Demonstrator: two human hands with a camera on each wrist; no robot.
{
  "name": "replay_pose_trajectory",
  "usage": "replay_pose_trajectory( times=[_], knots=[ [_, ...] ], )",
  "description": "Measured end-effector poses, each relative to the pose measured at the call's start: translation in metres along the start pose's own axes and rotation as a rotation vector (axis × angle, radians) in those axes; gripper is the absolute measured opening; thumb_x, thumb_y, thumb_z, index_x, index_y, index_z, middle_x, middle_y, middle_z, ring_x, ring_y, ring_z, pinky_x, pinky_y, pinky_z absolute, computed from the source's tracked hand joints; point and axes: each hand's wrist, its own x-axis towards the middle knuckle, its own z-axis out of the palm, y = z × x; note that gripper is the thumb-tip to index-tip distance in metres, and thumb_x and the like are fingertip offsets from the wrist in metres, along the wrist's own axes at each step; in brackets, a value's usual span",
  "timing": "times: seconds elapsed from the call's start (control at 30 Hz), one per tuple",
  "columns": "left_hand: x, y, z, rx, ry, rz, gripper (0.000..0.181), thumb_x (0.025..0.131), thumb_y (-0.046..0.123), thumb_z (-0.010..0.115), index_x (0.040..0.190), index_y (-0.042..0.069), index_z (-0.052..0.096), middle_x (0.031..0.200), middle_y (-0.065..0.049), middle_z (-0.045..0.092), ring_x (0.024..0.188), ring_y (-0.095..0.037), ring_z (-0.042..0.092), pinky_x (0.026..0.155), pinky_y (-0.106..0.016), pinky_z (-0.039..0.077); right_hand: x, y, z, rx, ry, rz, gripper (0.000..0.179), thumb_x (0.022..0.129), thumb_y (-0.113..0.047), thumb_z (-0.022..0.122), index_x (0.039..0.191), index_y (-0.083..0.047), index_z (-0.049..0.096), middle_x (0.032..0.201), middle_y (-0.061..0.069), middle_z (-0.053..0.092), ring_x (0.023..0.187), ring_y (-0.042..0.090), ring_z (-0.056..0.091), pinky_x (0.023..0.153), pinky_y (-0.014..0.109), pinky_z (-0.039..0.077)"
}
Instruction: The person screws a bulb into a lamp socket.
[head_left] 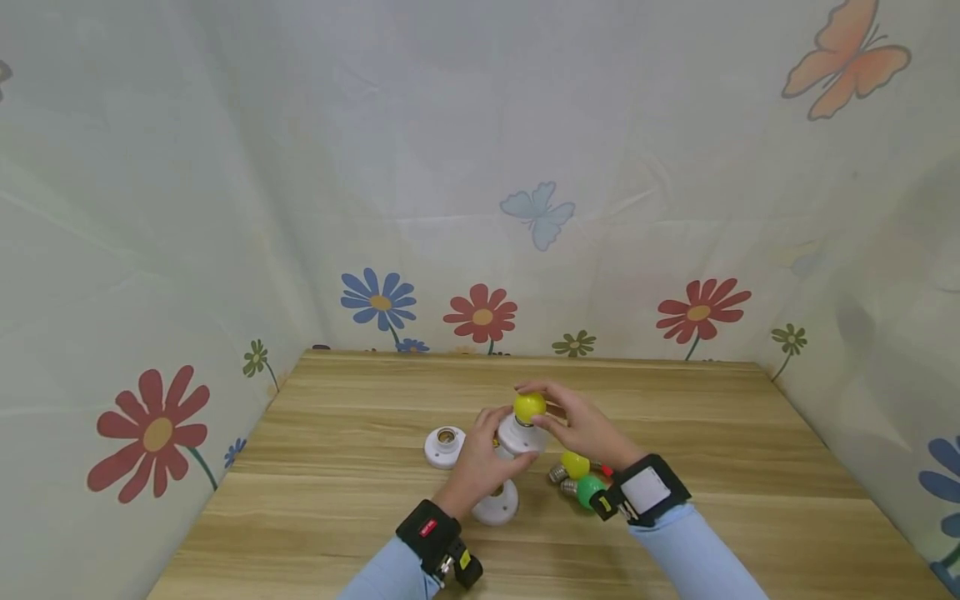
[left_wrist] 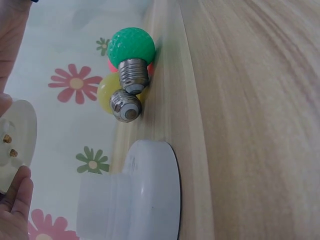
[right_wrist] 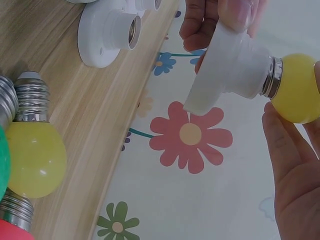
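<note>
Above the table, my left hand (head_left: 478,467) grips a round white lamp holder (head_left: 517,437) by the edge of its base. The fingers of my right hand (head_left: 588,427) pinch a yellow bulb (head_left: 529,407) by its globe. In the right wrist view the yellow bulb (right_wrist: 299,92) meets the mouth of the lamp holder (right_wrist: 227,70), with part of its metal screw base still showing outside. Two brass-coloured screws show on the held lamp holder's underside (left_wrist: 17,135) in the left wrist view.
More white lamp holders stand on the wooden table, one at the left (head_left: 442,448) and one nearer me (head_left: 497,505). Right of them lie a loose yellow bulb (head_left: 576,464), a green bulb (head_left: 590,492) and a red bulb (right_wrist: 14,231). Behind hangs a flowered cloth (head_left: 420,167).
</note>
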Motion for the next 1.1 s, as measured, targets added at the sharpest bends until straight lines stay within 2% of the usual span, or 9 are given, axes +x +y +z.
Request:
replay_pose_trajectory(
  times=[0.13,0.27,0.47,0.6,0.73,0.83,0.97,1.1],
  knots=[
    [0.0005,-0.0011,0.0001,0.004,-0.003,-0.001,0.077,0.081,0.047,0.074,0.142,0.011,0.043,0.132,-0.003,0.049,0.116,-0.019,0.055,0.094,-0.036,0.051,0.0015,-0.0027,0.0002,-0.054,0.028,0.012,0.040,0.092,-0.018,0.065,0.129,-0.010,0.052,0.132,0.013,0.057,0.122,0.032,0.055,0.098,0.052,0.048],
    [0.0007,-0.0007,0.0005,-0.001,-0.007,-0.003,0.077,0.081,0.046,0.075,0.142,0.012,0.043,0.133,-0.003,0.049,0.116,-0.019,0.054,0.096,-0.038,0.050,0.0029,-0.0047,0.0009,-0.131,0.089,0.011,0.044,0.087,-0.021,0.071,0.124,-0.004,0.055,0.122,0.014,0.062,0.109,0.034,0.062,0.090,0.048,0.054],
    [-0.0002,0.0004,0.0011,-0.016,-0.019,-0.008,0.077,0.081,0.047,0.074,0.143,0.015,0.042,0.136,-0.002,0.047,0.117,-0.019,0.054,0.097,-0.040,0.050,0.0044,-0.0033,0.0028,-0.244,0.168,-0.014,0.044,0.080,-0.020,0.078,0.116,-0.004,0.058,0.110,0.008,0.063,0.095,0.024,0.064,0.081,0.033,0.058],
    [-0.0010,0.0009,0.0009,-0.013,-0.015,-0.008,0.076,0.081,0.047,0.075,0.142,0.015,0.043,0.136,-0.002,0.048,0.116,-0.019,0.055,0.097,-0.041,0.051,0.0047,-0.0022,0.0036,-0.277,0.185,-0.028,0.045,0.079,-0.022,0.080,0.115,-0.007,0.059,0.109,0.005,0.063,0.092,0.020,0.063,0.079,0.032,0.058],
    [-0.0012,0.0009,0.0009,-0.004,-0.011,-0.008,0.076,0.081,0.046,0.075,0.142,0.014,0.043,0.135,-0.004,0.048,0.117,-0.020,0.055,0.098,-0.041,0.050,0.0029,-0.0015,0.0023,-0.279,0.174,-0.028,0.044,0.080,-0.024,0.079,0.116,-0.009,0.060,0.113,0.003,0.062,0.099,0.020,0.062,0.080,0.035,0.058],
    [-0.0011,0.0015,0.0005,-0.004,-0.011,-0.017,0.077,0.081,0.045,0.075,0.143,0.013,0.042,0.134,-0.004,0.049,0.118,-0.020,0.054,0.099,-0.041,0.049,0.0003,-0.0005,0.0004,-0.248,0.151,-0.032,0.040,0.085,-0.025,0.075,0.119,-0.011,0.061,0.127,0.007,0.058,0.115,0.027,0.058,0.086,0.043,0.056],
    [-0.0010,0.0028,-0.0004,-0.011,-0.011,-0.028,0.078,0.080,0.044,0.075,0.143,0.013,0.042,0.133,-0.004,0.049,0.118,-0.021,0.054,0.099,-0.042,0.048,-0.0026,0.0002,-0.0024,-0.187,0.121,-0.046,0.033,0.090,-0.021,0.069,0.121,-0.012,0.060,0.146,0.012,0.046,0.131,0.035,0.047,0.097,0.053,0.049],
    [-0.0009,0.0032,-0.0007,-0.010,-0.014,-0.029,0.078,0.080,0.045,0.075,0.143,0.013,0.042,0.133,-0.004,0.049,0.118,-0.021,0.054,0.099,-0.042,0.048,-0.0036,-0.0001,-0.0038,-0.165,0.095,-0.047,0.032,0.092,-0.021,0.067,0.122,-0.013,0.059,0.147,0.010,0.047,0.133,0.033,0.046,0.102,0.052,0.045]
  ],
)
